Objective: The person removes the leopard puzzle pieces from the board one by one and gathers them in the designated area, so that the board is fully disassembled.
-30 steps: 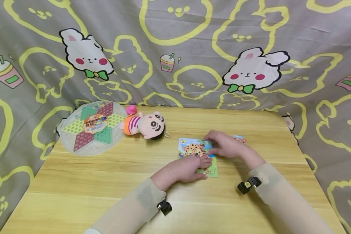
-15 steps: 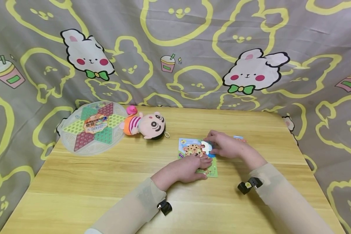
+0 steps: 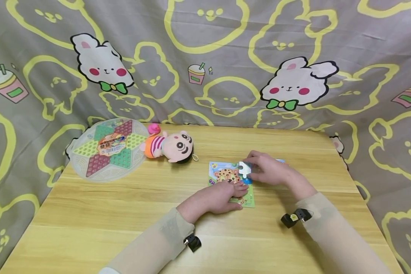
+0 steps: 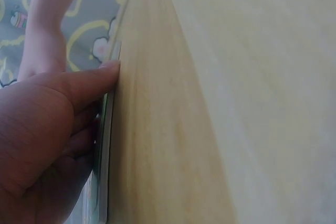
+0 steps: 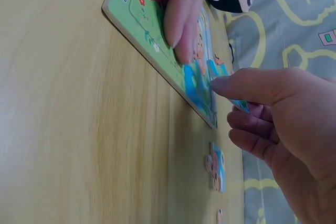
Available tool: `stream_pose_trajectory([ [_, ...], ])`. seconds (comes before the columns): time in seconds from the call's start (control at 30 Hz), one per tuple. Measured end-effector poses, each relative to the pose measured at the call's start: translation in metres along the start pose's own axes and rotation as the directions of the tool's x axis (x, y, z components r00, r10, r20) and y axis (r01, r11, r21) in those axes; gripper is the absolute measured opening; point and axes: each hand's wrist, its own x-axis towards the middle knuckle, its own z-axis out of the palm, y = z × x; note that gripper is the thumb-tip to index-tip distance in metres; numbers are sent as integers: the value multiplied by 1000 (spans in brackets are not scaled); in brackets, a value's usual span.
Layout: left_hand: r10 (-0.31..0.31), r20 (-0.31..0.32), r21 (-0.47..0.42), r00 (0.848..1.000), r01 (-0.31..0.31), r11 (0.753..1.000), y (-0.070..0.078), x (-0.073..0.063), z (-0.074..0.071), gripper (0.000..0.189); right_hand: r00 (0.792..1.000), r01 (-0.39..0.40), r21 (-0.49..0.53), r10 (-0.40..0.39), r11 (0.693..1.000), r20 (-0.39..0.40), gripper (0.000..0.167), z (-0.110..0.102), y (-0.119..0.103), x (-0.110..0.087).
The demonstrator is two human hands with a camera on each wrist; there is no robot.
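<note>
While the left hand (image 3: 220,198) lays extended fingers over the leopard puzzle board (image 3: 249,201), the right hand (image 3: 270,169) pinches a puzzle piece (image 3: 244,169) between thumb and fingers, tilted up above the board's far right corner. A second ago no white showed there, so the piece now seems free of the picture, though glare may explain the whiteness. Another piece (image 5: 218,169) lies right of the board on the wooden table (image 3: 123,220); a doll (image 3: 171,146), pink duck (image 3: 153,129) and star-patterned disc (image 3: 111,148) sit leftward before a cartoon curtain (image 3: 226,108).
</note>
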Motion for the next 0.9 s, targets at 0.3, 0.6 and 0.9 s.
stream_pose_trajectory([
  [0.3, 7, -8, 16, 1000, -7, 1000, 0, 0, -1, 58, 998, -21, 29, 23, 999, -57, 49, -11, 9, -26],
  [0.6, 2, 0, 15, 1000, -2, 1000, 1, 1, 0, 58, 994, -57, 14, 58, 998, -89, 46, -24, 20, -56],
  [0.9, -13, -1, 5, 1000, 13, 1000, 2, -1, 1, 59, 986, -98, -5, 96, 995, -136, 45, -32, 36, -83],
])
